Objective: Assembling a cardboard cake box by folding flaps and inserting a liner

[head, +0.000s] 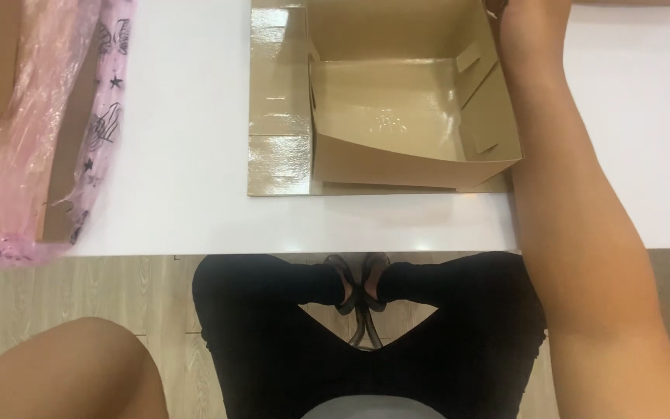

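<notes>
At the far right corner of the cardboard box [397, 124], the right hand [533, 19] is reaching up past the top edge of the view, so I can't tell whether it's gripping anything. The forearm is running along the box's right wall. The box is sitting half-folded and open on the white table [188, 155], gold inside. The left hand isn't showing, only an elbow down low. Pink plastic wrap [40, 116] is lying over cardboard at left.
</notes>
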